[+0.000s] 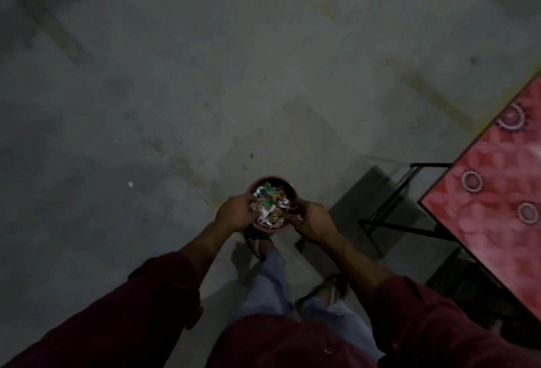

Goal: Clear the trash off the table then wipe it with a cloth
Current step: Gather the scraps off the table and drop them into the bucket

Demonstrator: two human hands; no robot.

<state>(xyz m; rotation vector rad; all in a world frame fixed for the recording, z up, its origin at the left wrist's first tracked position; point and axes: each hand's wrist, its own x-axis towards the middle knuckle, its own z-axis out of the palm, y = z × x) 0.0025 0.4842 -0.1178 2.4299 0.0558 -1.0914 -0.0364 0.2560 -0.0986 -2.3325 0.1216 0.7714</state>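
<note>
I hold a small round pink bin (265, 228) in front of me above the floor, filled with crumpled paper and wrapper scraps (270, 202). My left hand (235, 212) grips its left rim and my right hand (311, 221) grips its right rim, fingers curled over the edge. The red patterned table (494, 200) shows at the right edge of the view, an arm's length from the bin. No cloth is in view.
Grey concrete floor (205, 89) spreads ahead and to the left, with a few small specks on it. The table's black metal frame (392, 200) stands between me and the tabletop. My legs and sandalled feet are below the bin.
</note>
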